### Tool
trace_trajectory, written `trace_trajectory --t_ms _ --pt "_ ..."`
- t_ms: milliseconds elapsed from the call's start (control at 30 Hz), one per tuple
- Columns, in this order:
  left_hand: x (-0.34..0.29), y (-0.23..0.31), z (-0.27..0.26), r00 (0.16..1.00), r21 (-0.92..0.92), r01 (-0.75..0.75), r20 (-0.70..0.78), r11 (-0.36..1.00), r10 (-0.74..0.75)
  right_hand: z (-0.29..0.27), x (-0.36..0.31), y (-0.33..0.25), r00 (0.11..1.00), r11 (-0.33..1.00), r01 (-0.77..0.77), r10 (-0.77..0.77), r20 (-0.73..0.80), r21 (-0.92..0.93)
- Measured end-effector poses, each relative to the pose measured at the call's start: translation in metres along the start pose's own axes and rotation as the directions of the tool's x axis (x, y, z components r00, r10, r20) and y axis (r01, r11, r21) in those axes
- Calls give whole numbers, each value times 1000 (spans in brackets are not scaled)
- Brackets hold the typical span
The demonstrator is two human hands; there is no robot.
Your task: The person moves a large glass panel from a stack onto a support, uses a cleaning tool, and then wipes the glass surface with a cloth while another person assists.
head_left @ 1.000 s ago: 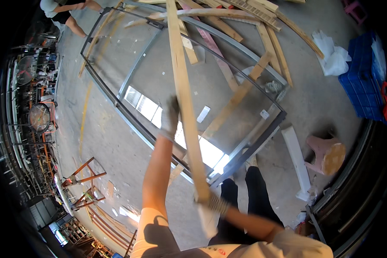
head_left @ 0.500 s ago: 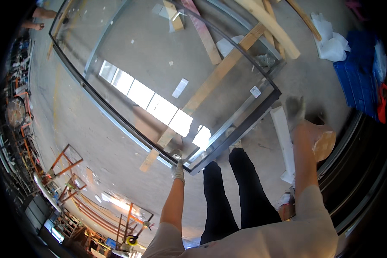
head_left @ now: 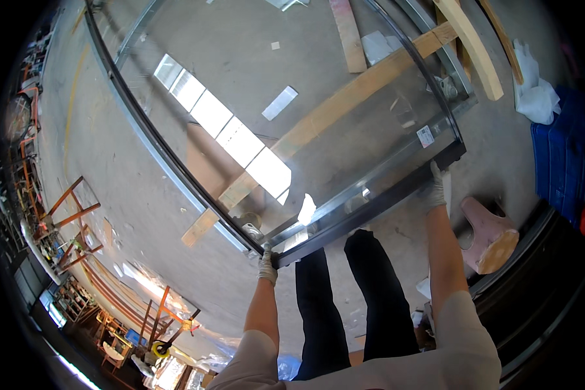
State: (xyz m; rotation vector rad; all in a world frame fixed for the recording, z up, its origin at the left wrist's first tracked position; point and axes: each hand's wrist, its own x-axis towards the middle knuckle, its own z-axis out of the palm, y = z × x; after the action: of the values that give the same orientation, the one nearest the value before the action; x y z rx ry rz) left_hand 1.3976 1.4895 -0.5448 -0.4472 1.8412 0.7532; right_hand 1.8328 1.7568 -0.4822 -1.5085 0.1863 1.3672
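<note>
The two gloved hands are working apart, both clamping the dark-framed glass panel (head_left: 370, 203): the left hand (head_left: 267, 268) is clasping its near-left corner, while the right hand (head_left: 437, 188) is gripping the near bar towards the right corner. The panel is stretching out over the wooden plank (head_left: 331, 118), its near bar running just beyond the legs (head_left: 380, 292). A slipping grip could be sending that bar down onto the feet, and uneven pulling could be twisting the glass (I'm wincing already). The pink stool (head_left: 486, 224) is crowding the right corner; concrete floor (head_left: 130, 195) is spreading more generously along the left.
</note>
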Motion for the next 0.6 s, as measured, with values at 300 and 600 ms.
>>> trace_trajectory --t_ms 300,600 --pt "-42 16 -36 996 87 -46 -78 995 53 -42 -11 16 977 983 -175 167 132 49" --pt "-122 51 -98 984 224 -19 -166 974 57 -44 -88 20 984 995 -99 98 148 -1"
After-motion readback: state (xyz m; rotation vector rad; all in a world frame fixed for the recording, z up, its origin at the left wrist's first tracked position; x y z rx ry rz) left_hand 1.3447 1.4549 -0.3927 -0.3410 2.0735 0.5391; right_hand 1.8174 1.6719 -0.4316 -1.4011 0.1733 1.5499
